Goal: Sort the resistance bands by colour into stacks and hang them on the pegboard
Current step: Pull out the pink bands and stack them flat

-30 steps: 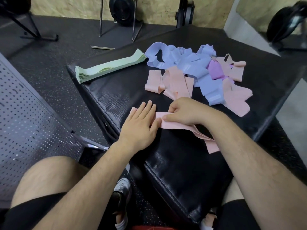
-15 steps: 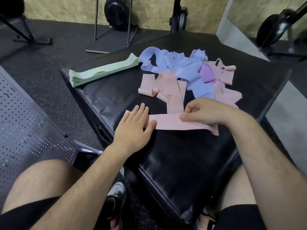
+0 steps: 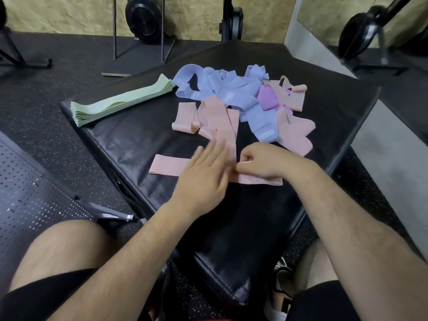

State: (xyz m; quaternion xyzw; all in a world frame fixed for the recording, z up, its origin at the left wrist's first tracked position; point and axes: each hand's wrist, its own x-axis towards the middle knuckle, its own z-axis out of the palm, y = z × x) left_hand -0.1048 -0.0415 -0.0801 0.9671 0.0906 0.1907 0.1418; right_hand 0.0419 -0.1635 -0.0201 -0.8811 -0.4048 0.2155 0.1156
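Observation:
A pink band (image 3: pixel 170 166) lies flat across the near part of the black padded box (image 3: pixel 139 135). My right hand (image 3: pixel 261 159) pinches it near its right end with curled fingers. My left hand (image 3: pixel 205 173), blurred and with straight fingers, lies over the band's middle. Behind them is a mixed heap of pink bands (image 3: pixel 215 117), blue bands (image 3: pixel 234 89) and a purple band (image 3: pixel 266 98). A neat stack of green bands (image 3: pixel 115 103) rests at the box's far left edge. The grey pegboard (image 3: pixel 30 186) lies at my left.
My bare knees sit on each side of the box's near corner, a shoe (image 3: pixel 281 272) beside it. Dark speckled rubber floor surrounds the box. Black gym stands (image 3: pixel 143 17) and a wheel (image 3: pixel 361 33) line the chipboard wall behind.
My left hand has slid right along the pink band from its left end toward my right hand. The band now lies stretched out flatter, its left end uncovered.

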